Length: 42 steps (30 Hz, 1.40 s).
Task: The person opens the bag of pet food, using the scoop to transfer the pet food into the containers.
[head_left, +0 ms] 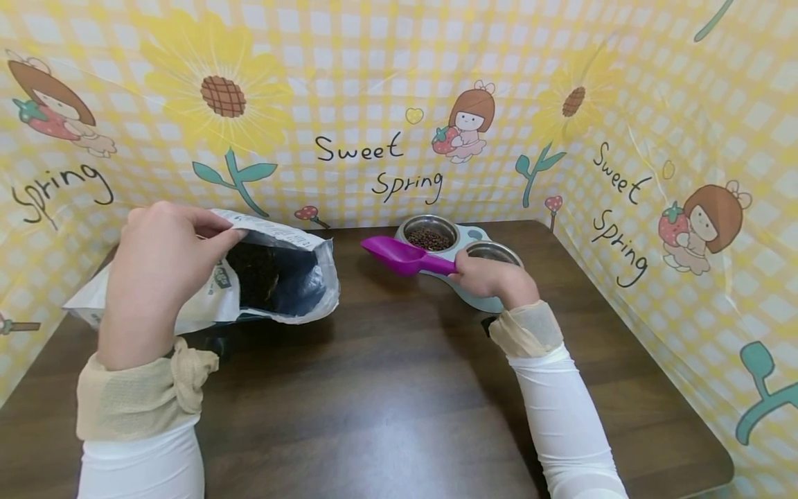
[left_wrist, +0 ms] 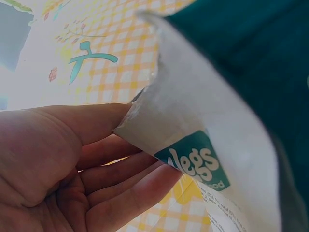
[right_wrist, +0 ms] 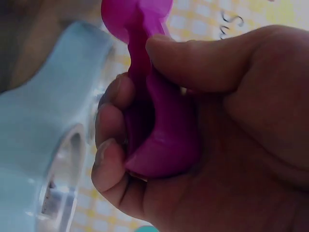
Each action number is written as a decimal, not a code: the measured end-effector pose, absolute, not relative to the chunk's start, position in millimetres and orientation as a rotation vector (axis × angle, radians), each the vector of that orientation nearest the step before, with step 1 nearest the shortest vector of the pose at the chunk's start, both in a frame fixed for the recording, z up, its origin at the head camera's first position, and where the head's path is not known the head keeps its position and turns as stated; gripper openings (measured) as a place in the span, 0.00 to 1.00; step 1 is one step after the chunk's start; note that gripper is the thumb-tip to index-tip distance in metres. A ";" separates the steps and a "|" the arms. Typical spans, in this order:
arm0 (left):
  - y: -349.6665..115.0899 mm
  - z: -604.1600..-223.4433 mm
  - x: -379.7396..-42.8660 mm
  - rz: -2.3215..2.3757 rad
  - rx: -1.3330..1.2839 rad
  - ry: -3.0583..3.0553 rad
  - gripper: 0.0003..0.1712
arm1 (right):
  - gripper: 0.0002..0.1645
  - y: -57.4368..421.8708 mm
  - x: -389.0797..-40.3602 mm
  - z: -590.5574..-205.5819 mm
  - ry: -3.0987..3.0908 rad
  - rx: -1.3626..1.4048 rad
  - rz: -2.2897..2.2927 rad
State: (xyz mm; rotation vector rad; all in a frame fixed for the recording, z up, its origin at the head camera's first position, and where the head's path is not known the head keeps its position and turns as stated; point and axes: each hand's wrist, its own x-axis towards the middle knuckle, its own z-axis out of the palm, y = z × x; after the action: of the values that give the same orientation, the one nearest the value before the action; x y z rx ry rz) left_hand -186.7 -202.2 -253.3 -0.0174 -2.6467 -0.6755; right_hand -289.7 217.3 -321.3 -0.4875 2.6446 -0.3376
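Note:
On the left, a white and teal food bag [head_left: 206,298] lies with its open, silver-lined mouth facing right; dark food shows inside. My left hand [head_left: 163,267] pinches the upper edge of that mouth between thumb and fingers, and the left wrist view shows the printed bag [left_wrist: 193,116] close up. In my right hand [head_left: 492,275] is a purple scoop [head_left: 399,256], its handle [right_wrist: 166,130] wrapped by the fingers. The scoop's head points left, just in front of a light blue double-bowl feeder [head_left: 483,303]. Brown kibble [head_left: 430,240] lies in the feeder's left metal bowl [head_left: 408,225].
The right metal bowl [head_left: 508,253] is partly covered by my right hand. A brown wooden table [head_left: 349,402] carries everything. Behind and to the right rises a yellow checked cloth [head_left: 349,83] with printed flowers, close to the table's back edge.

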 end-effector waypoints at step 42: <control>-201.0 -252.7 -185.5 -0.674 -0.020 -2.652 0.18 | 0.08 207.2 -368.7 -444.2 2.699 -0.210 0.099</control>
State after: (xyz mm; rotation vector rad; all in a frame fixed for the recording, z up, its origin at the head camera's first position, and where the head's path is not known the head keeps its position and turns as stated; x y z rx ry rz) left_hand -185.5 -201.0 -252.7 -0.0196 -2.6520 -0.6745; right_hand -368.7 207.2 -444.2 -0.2100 2.6994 0.0987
